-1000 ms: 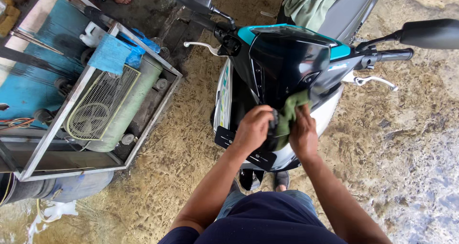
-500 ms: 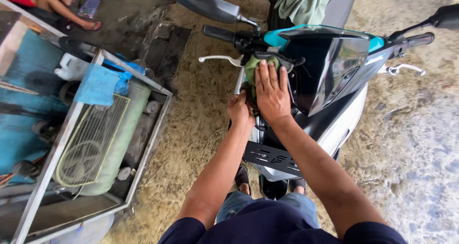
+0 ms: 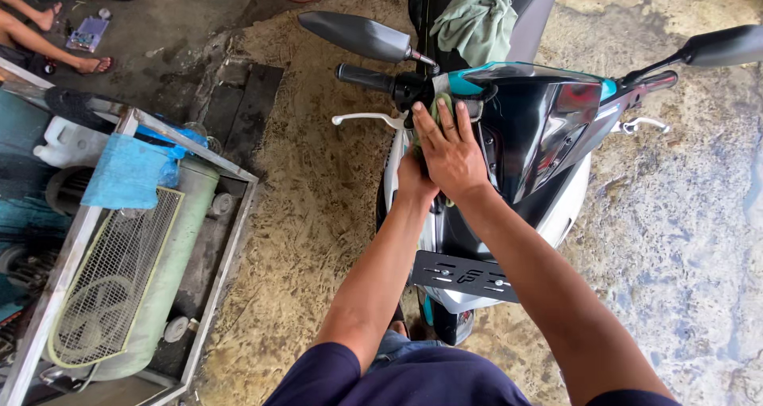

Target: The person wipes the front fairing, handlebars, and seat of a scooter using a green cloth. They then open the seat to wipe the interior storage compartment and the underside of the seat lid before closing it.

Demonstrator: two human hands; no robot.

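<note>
The right hand (image 3: 451, 153) is laid flat, fingers spread, on a green cloth (image 3: 442, 104) that is pressed against the front panel of the scooter (image 3: 548, 128), just below the left handlebar (image 3: 367, 77). Its grip is open and flat; the cloth is held by pressure only, not pinched. The left hand (image 3: 413, 179) is partly hidden under the right wrist. It seems to be closed on the lower end of the cloth or on the panel edge, but this cannot be told for sure.

A slip could be expected here, because the black panel is smooth and sloped: the cloth may slide down from under the flat palm. The white brake lever (image 3: 367, 119) stands just left of the cloth, and knuckles could be knocked on it by a wide stroke. The mirror (image 3: 359, 36) is above the handlebar and could be pushed out of position.

To the right of the scooter the wet concrete floor (image 3: 675, 239) is open. To its left, some room is left before the metal frame (image 3: 208, 295) with the compressor tank (image 3: 171, 247). A second cloth (image 3: 477, 20) lies on the seat behind the handlebar.
</note>
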